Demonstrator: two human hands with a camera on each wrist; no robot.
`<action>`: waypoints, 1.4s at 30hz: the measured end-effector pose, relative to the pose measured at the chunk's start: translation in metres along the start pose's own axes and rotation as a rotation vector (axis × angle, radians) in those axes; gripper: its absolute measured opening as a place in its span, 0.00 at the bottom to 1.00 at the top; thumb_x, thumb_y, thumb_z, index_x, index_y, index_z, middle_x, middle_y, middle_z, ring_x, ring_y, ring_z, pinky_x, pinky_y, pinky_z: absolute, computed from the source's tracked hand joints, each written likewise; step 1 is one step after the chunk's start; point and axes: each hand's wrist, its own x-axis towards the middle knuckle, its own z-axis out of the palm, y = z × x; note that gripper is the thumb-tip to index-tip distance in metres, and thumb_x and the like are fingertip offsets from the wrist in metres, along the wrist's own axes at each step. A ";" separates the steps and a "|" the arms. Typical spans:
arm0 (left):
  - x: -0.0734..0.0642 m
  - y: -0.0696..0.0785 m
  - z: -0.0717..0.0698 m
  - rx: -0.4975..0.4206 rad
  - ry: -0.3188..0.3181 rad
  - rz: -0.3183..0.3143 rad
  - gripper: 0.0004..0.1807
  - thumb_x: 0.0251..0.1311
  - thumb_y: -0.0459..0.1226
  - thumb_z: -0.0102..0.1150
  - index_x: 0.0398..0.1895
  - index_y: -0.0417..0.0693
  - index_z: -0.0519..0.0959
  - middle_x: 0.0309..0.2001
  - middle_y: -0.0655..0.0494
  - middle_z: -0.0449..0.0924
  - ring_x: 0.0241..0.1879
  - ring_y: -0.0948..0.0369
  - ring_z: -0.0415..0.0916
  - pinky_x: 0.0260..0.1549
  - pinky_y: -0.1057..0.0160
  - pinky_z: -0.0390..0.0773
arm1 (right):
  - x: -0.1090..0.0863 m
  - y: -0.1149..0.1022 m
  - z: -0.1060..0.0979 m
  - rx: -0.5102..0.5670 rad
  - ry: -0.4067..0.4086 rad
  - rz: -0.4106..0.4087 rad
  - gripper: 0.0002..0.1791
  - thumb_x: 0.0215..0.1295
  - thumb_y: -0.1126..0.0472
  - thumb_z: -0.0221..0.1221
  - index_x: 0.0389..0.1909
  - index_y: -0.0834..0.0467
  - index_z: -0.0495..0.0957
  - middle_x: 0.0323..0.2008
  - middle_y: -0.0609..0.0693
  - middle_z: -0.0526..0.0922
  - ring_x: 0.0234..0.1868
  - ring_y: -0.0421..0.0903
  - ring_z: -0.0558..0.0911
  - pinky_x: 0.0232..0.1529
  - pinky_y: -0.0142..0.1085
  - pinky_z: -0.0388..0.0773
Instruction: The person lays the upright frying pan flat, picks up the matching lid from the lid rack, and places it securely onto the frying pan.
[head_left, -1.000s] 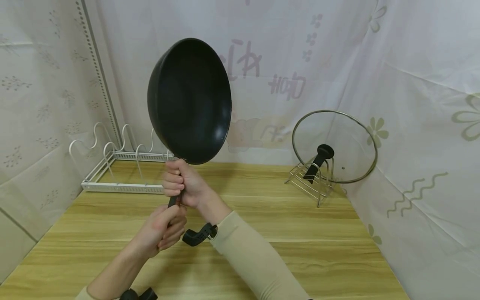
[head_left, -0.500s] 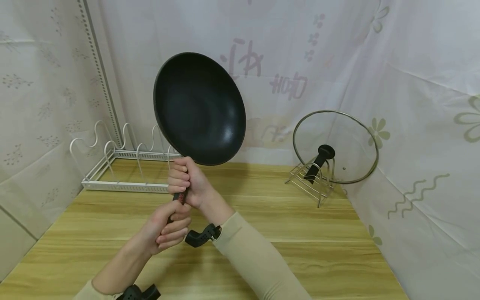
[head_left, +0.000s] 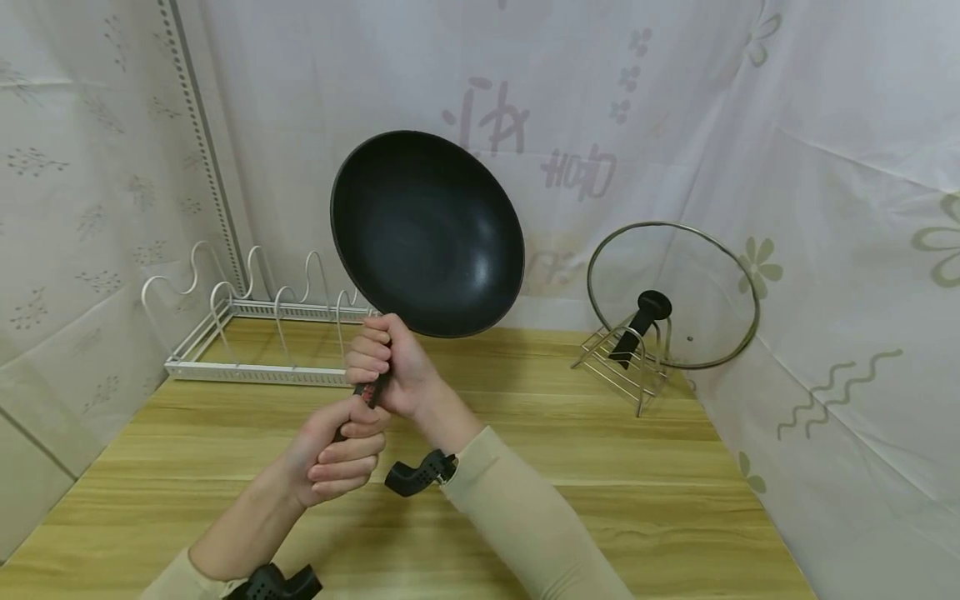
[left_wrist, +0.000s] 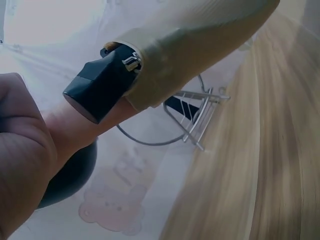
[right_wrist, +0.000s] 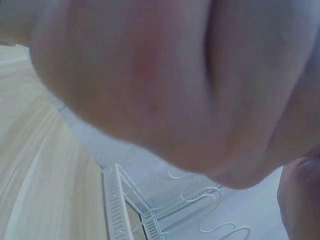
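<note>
In the head view a black wok (head_left: pixel 427 233) is held up above the table, tilted, its dark inside facing me. My right hand (head_left: pixel 393 362) grips its handle (head_left: pixel 369 392) close to the pan. Lower down on the same handle my left hand (head_left: pixel 337 454) is wrapped, thumb uppermost. Between the two hands a stretch of handle with red markings shows. The left wrist view catches part of the wok (left_wrist: pixel 75 175) behind the right forearm. In the right wrist view a hand (right_wrist: pixel 150 90) fills most of the picture, and the handle is hidden there.
A white metal rack (head_left: pixel 255 372) with curved dividers stands at the back left of the wooden table (head_left: pixel 562 517). At the back right, a glass lid (head_left: pixel 705 292) with a black knob leans on a small wire stand (head_left: pixel 618 375). Patterned curtains hang behind and beside.
The wok has moved down and to the right, and its inside has turned more toward me. Both hands have shifted slightly right with it, keeping their grip on the handle.
</note>
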 end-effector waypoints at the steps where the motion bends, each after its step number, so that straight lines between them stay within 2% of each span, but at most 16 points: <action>1: 0.001 0.001 0.000 -0.019 -0.017 -0.006 0.20 0.80 0.35 0.30 0.23 0.52 0.49 0.13 0.63 0.50 0.06 0.67 0.44 0.02 0.68 0.41 | -0.001 0.000 0.000 0.007 -0.002 -0.002 0.31 0.85 0.53 0.34 0.13 0.43 0.63 0.11 0.35 0.69 0.12 0.32 0.69 0.22 0.23 0.58; 9: 0.007 0.004 0.000 -0.143 -0.132 -0.066 0.20 0.81 0.36 0.33 0.23 0.53 0.52 0.13 0.64 0.53 0.06 0.68 0.48 0.01 0.71 0.46 | -0.008 -0.003 0.001 0.056 -0.028 -0.047 0.30 0.84 0.55 0.32 0.14 0.45 0.61 0.12 0.36 0.68 0.14 0.34 0.69 0.24 0.25 0.59; 17: 0.018 0.005 -0.006 -0.278 -0.290 -0.164 0.20 0.81 0.39 0.35 0.23 0.55 0.55 0.13 0.64 0.56 0.05 0.68 0.53 0.02 0.70 0.52 | -0.015 -0.003 -0.003 0.141 -0.042 -0.084 0.28 0.82 0.55 0.34 0.14 0.45 0.60 0.11 0.38 0.68 0.14 0.35 0.70 0.24 0.26 0.62; 23: 0.026 0.003 -0.010 -0.321 -0.360 -0.216 0.20 0.79 0.39 0.37 0.22 0.55 0.56 0.11 0.64 0.57 0.04 0.67 0.55 0.01 0.68 0.55 | -0.020 -0.005 -0.008 0.207 -0.081 -0.095 0.29 0.83 0.55 0.28 0.15 0.46 0.59 0.11 0.39 0.68 0.14 0.35 0.71 0.23 0.26 0.67; 29: 0.034 -0.001 -0.014 -0.354 -0.408 -0.242 0.19 0.77 0.40 0.39 0.22 0.55 0.58 0.10 0.63 0.56 0.05 0.66 0.56 0.02 0.68 0.57 | -0.025 -0.006 -0.014 0.232 -0.074 -0.118 0.31 0.84 0.55 0.26 0.14 0.46 0.59 0.11 0.39 0.68 0.13 0.35 0.71 0.23 0.26 0.66; 35: 0.040 -0.007 -0.018 -0.377 -0.418 -0.255 0.19 0.74 0.40 0.41 0.20 0.54 0.58 0.09 0.63 0.56 0.05 0.66 0.56 0.02 0.69 0.57 | -0.031 -0.008 -0.019 0.244 -0.050 -0.137 0.31 0.84 0.54 0.25 0.14 0.47 0.57 0.11 0.39 0.66 0.13 0.36 0.71 0.22 0.26 0.68; 42: 0.044 -0.013 -0.024 -0.404 -0.434 -0.260 0.20 0.74 0.40 0.41 0.20 0.54 0.58 0.10 0.62 0.57 0.06 0.66 0.56 0.03 0.68 0.57 | -0.036 -0.009 -0.025 0.268 -0.025 -0.123 0.32 0.86 0.53 0.25 0.14 0.47 0.57 0.11 0.41 0.67 0.13 0.37 0.71 0.22 0.27 0.69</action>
